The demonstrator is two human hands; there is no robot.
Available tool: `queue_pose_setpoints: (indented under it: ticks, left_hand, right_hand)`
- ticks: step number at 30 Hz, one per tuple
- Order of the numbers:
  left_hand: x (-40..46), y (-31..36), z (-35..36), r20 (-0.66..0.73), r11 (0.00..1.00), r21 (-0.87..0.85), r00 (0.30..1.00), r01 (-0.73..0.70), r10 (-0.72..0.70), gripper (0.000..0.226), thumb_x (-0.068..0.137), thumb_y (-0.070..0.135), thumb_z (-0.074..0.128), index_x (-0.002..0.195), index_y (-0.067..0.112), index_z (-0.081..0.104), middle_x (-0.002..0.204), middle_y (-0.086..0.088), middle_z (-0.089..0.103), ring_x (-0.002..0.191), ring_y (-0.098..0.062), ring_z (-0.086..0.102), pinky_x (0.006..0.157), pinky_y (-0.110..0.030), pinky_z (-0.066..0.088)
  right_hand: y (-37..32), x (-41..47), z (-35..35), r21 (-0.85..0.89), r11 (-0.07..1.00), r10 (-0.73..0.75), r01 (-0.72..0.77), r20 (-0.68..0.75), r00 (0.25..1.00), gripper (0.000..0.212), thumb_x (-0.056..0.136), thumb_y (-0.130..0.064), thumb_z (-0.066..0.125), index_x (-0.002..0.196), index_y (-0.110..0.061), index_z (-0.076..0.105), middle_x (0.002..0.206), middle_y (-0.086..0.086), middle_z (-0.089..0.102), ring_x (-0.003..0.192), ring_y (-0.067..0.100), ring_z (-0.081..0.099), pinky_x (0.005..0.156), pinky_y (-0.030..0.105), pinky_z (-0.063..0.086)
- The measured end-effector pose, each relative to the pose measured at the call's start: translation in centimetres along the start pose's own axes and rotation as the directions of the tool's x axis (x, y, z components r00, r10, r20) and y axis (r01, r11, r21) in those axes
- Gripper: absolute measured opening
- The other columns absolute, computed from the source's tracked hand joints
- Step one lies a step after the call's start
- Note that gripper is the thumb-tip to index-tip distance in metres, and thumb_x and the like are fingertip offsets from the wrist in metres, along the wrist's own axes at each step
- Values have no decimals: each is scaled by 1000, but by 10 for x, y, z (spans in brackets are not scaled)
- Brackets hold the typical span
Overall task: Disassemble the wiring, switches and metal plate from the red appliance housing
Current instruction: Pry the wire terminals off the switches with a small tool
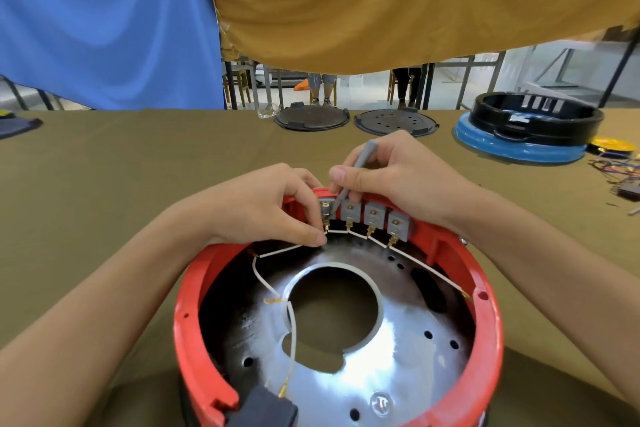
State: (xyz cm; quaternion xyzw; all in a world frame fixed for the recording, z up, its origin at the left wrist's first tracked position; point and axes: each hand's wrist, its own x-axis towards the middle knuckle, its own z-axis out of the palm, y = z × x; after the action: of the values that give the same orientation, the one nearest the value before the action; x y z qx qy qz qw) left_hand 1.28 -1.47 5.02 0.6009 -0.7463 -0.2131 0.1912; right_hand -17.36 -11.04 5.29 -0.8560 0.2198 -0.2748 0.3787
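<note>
Nearest, the red housing (491, 322) sits on the table (104, 184), its open side up. Inside lie a metal plate (398, 340) with a round hole and white wires (292, 333) running up to four grey switches (372, 215) on the far wall. At that wall the left hand (263, 208) pinches a wire at the leftmost switch, and the right hand (398, 177) grips a grey tool (353, 177), tip down beside that switch. Farther off lie two dark discs (311, 118), a black ring (536, 118) on a blue base (519, 149), and loose coloured wires (616, 166).
</note>
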Motion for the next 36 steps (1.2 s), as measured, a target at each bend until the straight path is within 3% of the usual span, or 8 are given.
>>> queue_pose_setpoints:
  ticks: [4,8,15,20,23,27,34,36]
  left_hand:
    - [0,0,0,-3,1000,-13,1000,-2,2,7,80,27,82,74,30,79,108,17,62,107,1,57,101,-30,42]
    - [1,0,-1,4,1000,-12,1000,4,-4,7,80,27,82,75,30,79,108,18,62,108,1,57,102,-31,42]
    - [1,0,0,-42,999,32,999,28,-27,8,79,30,81,73,34,79,112,24,61,108,4,58,102,-33,44]
    - [1,-1,-1,-26,1000,13,1000,14,-14,7,79,30,81,75,35,80,119,23,61,111,2,58,103,-33,44]
    - [0,-2,-1,-5,1000,-8,1000,-4,4,6,80,27,81,77,32,81,122,21,60,115,1,56,105,-33,43]
    - [1,-4,-1,11,1000,-20,1000,-17,17,5,81,26,81,78,31,81,125,19,59,119,0,55,107,-34,42]
    - [1,-4,-1,23,999,-28,999,-31,32,6,82,28,80,78,33,80,123,23,58,121,2,52,109,-38,40]
    - [2,-4,0,21,999,-26,999,-34,34,6,81,28,81,78,33,80,125,22,58,122,2,51,111,-39,38]
  right_hand:
    - [-3,4,2,-5,996,92,-92,0,996,31,94,-41,64,74,-19,75,67,0,69,67,12,65,79,33,51]
    - [-5,5,3,-1,994,112,-112,5,994,34,95,-42,61,75,-19,75,65,-2,67,67,10,64,81,33,52]
    - [0,-2,3,56,998,0,2,-30,1000,26,95,-30,66,78,-12,75,68,3,71,66,14,66,65,18,52]
    - [-1,-2,3,-72,996,-57,56,-11,998,22,90,-34,70,73,-20,74,71,3,72,73,23,69,70,31,54]
    - [-3,-2,1,-10,1000,-25,25,3,1000,24,89,-33,71,67,-23,72,73,5,73,73,23,69,67,24,54]
    - [-1,0,2,-7,1000,21,-21,14,1000,26,91,-37,69,70,-22,73,77,8,73,80,29,69,75,34,54]
    - [-5,1,1,0,991,132,-132,67,989,32,93,-45,63,76,-23,77,82,7,74,77,18,70,84,39,55]
    - [-6,3,3,-21,989,148,-147,72,986,37,94,-49,60,75,-21,76,83,12,73,70,18,67,78,40,54]
